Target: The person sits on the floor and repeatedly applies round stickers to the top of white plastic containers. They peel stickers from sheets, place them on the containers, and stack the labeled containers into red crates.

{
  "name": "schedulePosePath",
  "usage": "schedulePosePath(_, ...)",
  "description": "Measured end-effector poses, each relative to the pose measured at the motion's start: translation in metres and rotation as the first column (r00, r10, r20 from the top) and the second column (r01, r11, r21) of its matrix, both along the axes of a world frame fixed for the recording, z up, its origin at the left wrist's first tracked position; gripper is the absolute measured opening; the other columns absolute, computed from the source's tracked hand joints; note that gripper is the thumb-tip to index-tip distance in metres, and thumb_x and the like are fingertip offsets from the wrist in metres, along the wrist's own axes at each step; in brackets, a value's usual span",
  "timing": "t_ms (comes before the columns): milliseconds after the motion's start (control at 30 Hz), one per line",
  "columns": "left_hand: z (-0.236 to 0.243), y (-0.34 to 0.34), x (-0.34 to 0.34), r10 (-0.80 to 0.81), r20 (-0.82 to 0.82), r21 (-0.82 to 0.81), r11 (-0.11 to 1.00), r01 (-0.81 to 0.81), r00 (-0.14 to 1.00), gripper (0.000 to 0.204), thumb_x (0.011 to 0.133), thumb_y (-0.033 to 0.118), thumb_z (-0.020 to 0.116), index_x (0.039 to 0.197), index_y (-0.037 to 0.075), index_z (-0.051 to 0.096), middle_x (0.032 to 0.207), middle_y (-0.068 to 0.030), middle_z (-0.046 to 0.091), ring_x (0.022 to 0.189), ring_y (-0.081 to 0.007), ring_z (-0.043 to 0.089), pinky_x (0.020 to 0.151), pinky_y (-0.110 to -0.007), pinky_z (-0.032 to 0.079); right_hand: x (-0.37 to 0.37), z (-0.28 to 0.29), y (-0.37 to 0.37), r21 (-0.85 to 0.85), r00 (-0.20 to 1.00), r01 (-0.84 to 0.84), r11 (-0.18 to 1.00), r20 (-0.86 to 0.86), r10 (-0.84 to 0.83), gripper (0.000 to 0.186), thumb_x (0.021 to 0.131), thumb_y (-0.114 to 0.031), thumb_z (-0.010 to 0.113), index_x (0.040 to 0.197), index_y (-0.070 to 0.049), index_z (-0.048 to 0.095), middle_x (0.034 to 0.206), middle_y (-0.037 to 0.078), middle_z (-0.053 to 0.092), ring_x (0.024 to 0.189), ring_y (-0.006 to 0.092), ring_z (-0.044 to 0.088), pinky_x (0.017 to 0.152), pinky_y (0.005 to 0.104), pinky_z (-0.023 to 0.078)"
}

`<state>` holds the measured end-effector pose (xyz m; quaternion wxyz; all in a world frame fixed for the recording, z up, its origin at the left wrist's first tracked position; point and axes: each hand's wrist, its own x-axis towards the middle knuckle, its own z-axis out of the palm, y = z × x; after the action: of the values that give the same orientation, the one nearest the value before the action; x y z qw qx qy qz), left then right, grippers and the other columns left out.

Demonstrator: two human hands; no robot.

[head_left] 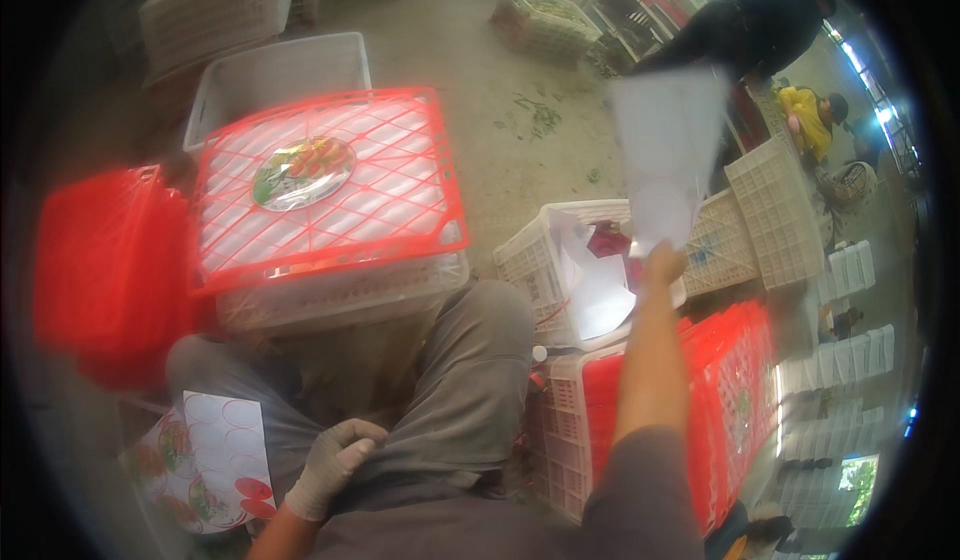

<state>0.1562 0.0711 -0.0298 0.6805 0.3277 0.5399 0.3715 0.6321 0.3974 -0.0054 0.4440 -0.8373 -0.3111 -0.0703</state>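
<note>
My right hand (662, 262) is stretched forward, closed on the lower end of a white sheet (668, 150) that is smeared by motion. Below it stands a white crate (590, 272) with loose white paper (600, 295) and something dark red inside. My left hand (328, 468), in a pale glove, rests on my lap with its fingers curled together; nothing shows in them. Beside it lies a sheet of round stickers (225, 452), partly peeled. In front of my knees, a red lattice lid (385, 175) with an oval picture label (303, 173) lies on a white crate (340, 295).
Stacked red lattice pieces (100, 270) stand at the left. More red lids (735, 390) fill a crate (560, 440) by my right side. Pale crates (775, 215) lean at the right. A person in dark clothes (750, 20) bends over farther back; another wears yellow (808, 125).
</note>
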Motion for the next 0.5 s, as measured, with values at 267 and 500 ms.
schedulePosePath(267, 0.023, -0.023, -0.014, -0.048, -0.321, 0.131, 0.987, 0.095, 0.946, 0.022, 0.079, 0.015, 0.059, 0.091, -0.001, 0.067, 0.093, -0.0117, 0.067, 0.090, -0.0210, 0.062, 0.083, -0.032, 0.049, 0.033, -0.154, -0.087, -0.774, 0.970, 0.224, 0.592, 0.115, -0.216, 0.036, 0.094, -0.025, 0.050, 0.117, -0.002, 0.064, 0.111, 0.018, 0.070, 0.104, 0.0327, 0.068, 0.089, 0.0457, 0.054)
schedulePosePath(500, 0.062, -0.029, -0.024, 0.247, -0.448, 0.270, 0.954, -0.133, 0.859, 0.021, 0.084, 0.018, 0.057, 0.089, -0.001, 0.064, 0.092, -0.0137, 0.065, 0.086, -0.0237, 0.060, 0.078, -0.033, 0.047, 0.121, -0.229, -0.063, -0.862, 0.922, 0.261, 0.435, 0.089, -0.376, 0.041, 0.090, -0.025, 0.057, 0.123, 0.000, 0.057, 0.121, 0.018, 0.064, 0.110, 0.0355, 0.064, 0.095, 0.0479, 0.050)
